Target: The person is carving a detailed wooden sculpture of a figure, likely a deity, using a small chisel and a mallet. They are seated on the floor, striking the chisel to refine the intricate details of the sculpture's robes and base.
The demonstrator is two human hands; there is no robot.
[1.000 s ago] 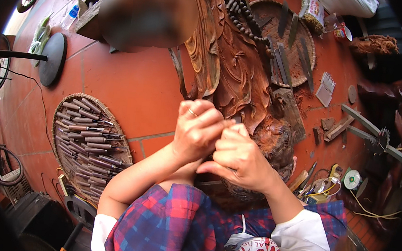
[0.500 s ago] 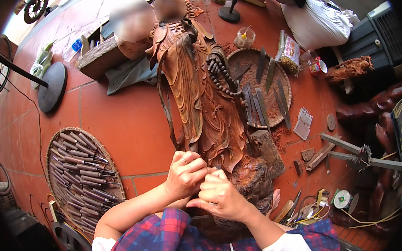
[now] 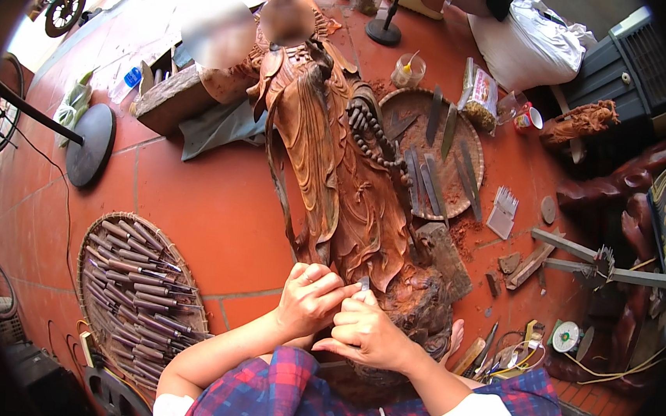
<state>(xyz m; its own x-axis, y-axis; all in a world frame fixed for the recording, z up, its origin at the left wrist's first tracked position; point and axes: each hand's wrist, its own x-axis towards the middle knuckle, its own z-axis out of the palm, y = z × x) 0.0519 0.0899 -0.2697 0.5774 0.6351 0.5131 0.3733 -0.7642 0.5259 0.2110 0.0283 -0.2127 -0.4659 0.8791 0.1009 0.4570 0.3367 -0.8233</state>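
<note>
A large carved wooden statue (image 3: 336, 169) lies lengthwise on the red-tiled floor (image 3: 208, 206), its reddish-brown surface cut into flowing robe folds and a string of round beads. At the statue's rough, knobbly base, nearest the person, both hands meet. The left hand (image 3: 308, 300) is curled shut, its grip closed around a slim metal tool (image 3: 363, 283) whose grey tip shows just between the knuckles. The right hand (image 3: 364, 332) presses against the left, fingers folded in a closed grip on the same tool. Left of the statue sits a round woven tray (image 3: 108, 229) packed with wooden-handled chisels (image 3: 135, 290). Right of the statue, a second round tray (image 3: 446, 158) holds flat steel blades amid fine sawdust.
</note>
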